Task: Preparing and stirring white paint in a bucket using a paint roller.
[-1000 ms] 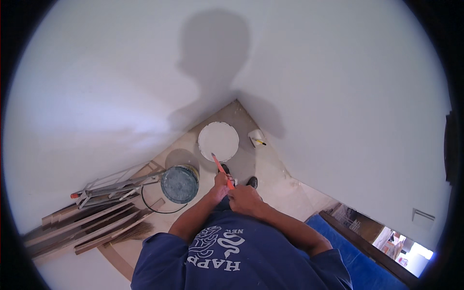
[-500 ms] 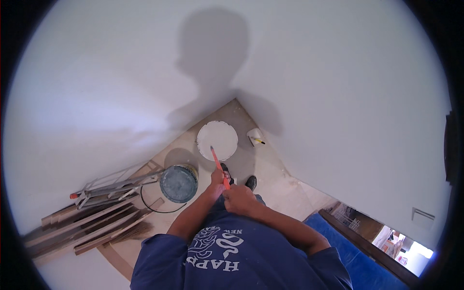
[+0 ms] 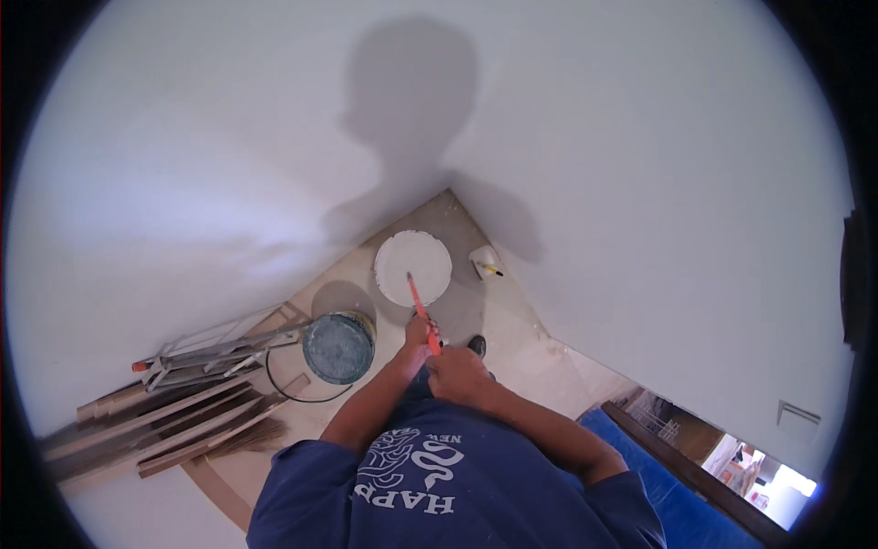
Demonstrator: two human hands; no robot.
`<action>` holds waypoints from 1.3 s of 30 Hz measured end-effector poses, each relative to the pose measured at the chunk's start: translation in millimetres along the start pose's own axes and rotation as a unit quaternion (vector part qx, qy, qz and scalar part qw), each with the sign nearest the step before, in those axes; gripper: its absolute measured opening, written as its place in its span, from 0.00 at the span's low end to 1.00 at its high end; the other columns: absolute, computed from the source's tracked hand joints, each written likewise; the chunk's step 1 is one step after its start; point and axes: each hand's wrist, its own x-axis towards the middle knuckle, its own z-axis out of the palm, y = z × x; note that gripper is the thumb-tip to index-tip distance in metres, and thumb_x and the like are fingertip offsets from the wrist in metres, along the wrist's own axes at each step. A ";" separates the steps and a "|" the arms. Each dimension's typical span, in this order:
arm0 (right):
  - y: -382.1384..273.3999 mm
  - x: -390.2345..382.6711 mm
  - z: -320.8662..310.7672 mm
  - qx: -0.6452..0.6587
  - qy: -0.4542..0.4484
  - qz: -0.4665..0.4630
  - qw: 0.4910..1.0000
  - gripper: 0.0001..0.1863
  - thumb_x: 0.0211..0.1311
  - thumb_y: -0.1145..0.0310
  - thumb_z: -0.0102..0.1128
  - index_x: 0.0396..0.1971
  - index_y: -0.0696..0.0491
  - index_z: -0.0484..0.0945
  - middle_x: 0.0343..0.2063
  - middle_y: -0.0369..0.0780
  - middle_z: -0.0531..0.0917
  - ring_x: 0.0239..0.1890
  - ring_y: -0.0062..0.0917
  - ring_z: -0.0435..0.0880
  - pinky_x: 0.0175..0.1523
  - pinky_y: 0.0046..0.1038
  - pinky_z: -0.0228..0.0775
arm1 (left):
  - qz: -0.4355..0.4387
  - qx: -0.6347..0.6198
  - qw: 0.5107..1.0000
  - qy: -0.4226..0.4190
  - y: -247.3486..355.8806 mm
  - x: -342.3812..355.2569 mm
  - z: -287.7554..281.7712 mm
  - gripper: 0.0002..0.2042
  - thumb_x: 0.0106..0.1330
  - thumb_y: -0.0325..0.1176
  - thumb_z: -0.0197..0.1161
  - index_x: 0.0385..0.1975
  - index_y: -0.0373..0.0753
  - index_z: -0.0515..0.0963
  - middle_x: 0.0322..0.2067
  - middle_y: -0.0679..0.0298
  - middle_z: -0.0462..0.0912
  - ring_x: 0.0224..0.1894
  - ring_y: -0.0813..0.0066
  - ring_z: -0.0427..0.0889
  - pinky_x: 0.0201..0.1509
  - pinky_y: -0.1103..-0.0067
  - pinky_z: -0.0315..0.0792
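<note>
Both my hands are closed around an orange-red pole (image 3: 417, 296), one behind the other. My left hand (image 3: 419, 331) grips it farther forward, and my right hand (image 3: 457, 374) wraps the nearer end close to my body. The pole's grey tip lies over the white round surface of a bucket (image 3: 402, 247) standing near the wall corner. Whatever sits at the pole's far end below that surface, if anything, is hidden. To the left stands another bucket (image 3: 338, 349) with a blue-grey round top.
White walls meet ahead at the corner. A small white container (image 3: 483, 260) with a yellow-handled tool (image 3: 492, 269) sits right of the white bucket. Wooden planks (image 3: 165, 421) and a folded metal frame (image 3: 215, 355) lie at left. Blue sheeting (image 3: 658, 476) is at lower right.
The pole's tip has shifted slightly right and forward over the white surface. My left hand has moved a little forward with it; my right hand has barely shifted.
</note>
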 end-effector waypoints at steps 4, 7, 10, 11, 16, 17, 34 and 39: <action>2.9 -9.4 0.5 0.013 -0.037 0.014 0.999 0.10 0.54 0.64 0.56 0.27 0.54 0.81 0.28 0.51 0.82 0.34 0.47 0.83 0.43 0.48 0.75 | -0.015 -0.049 0.998 0.040 -10.8 -14.5 -2.6 0.04 0.65 0.30 0.51 0.27 0.43 0.66 0.21 0.63 0.71 0.20 0.71 0.72 0.22 0.74 0.67; 10.9 -7.9 -15.4 0.016 -0.005 0.041 0.999 0.10 0.55 0.65 0.55 0.27 0.54 0.82 0.28 0.51 0.82 0.34 0.48 0.83 0.42 0.48 0.75 | -0.001 0.000 1.000 0.026 -17.5 -4.9 22.3 0.04 0.64 0.27 0.50 0.27 0.43 0.65 0.20 0.64 0.70 0.20 0.71 0.71 0.23 0.73 0.68; 7.4 5.5 -32.6 0.009 0.025 0.052 0.998 0.11 0.56 0.65 0.54 0.29 0.55 0.82 0.29 0.52 0.82 0.34 0.49 0.84 0.42 0.48 0.76 | -0.005 -0.006 1.000 0.003 1.1 12.0 37.9 0.03 0.64 0.26 0.49 0.29 0.42 0.65 0.21 0.64 0.70 0.21 0.70 0.71 0.25 0.72 0.69; 4.8 7.8 -35.9 0.004 0.029 0.050 0.998 0.12 0.57 0.64 0.53 0.30 0.55 0.83 0.30 0.54 0.83 0.33 0.49 0.84 0.43 0.49 0.76 | -0.014 -0.033 0.999 -0.007 5.5 14.3 38.6 0.03 0.64 0.25 0.49 0.29 0.42 0.65 0.21 0.64 0.70 0.21 0.69 0.72 0.26 0.71 0.70; 6.8 -0.5 -26.6 0.029 0.022 0.018 0.999 0.10 0.56 0.66 0.54 0.29 0.54 0.82 0.29 0.52 0.82 0.33 0.48 0.83 0.42 0.48 0.75 | 0.035 -0.014 0.999 -0.014 -1.0 -2.7 27.2 0.02 0.69 0.29 0.47 0.33 0.43 0.66 0.23 0.63 0.72 0.25 0.69 0.75 0.29 0.69 0.73; 11.2 -8.7 -24.4 0.043 0.023 0.016 0.999 0.09 0.56 0.67 0.54 0.29 0.54 0.82 0.29 0.51 0.82 0.33 0.47 0.83 0.41 0.48 0.75 | 0.010 -0.042 0.999 -0.009 -5.0 -10.1 26.6 0.04 0.71 0.32 0.47 0.37 0.43 0.68 0.24 0.62 0.75 0.28 0.67 0.78 0.31 0.68 0.75; 13.6 -222.1 -110.3 0.503 0.147 0.232 0.819 0.04 0.49 0.73 0.51 0.20 0.57 0.72 0.22 0.43 0.78 0.22 0.25 0.78 0.30 0.27 0.74 | -0.060 -0.063 0.992 0.095 -10.1 98.6 -43.0 0.21 0.78 0.47 0.46 0.53 0.34 0.61 0.44 0.48 0.75 0.45 0.48 0.81 0.52 0.55 0.79; -5.2 -261.9 -125.3 0.506 0.133 0.270 0.809 0.04 0.45 0.78 0.55 0.24 0.58 0.75 0.23 0.46 0.80 0.28 0.30 0.84 0.34 0.32 0.79 | -0.064 -0.152 0.977 0.137 -15.5 116.0 -40.1 0.18 0.77 0.46 0.48 0.51 0.35 0.64 0.37 0.53 0.74 0.38 0.54 0.80 0.47 0.57 0.81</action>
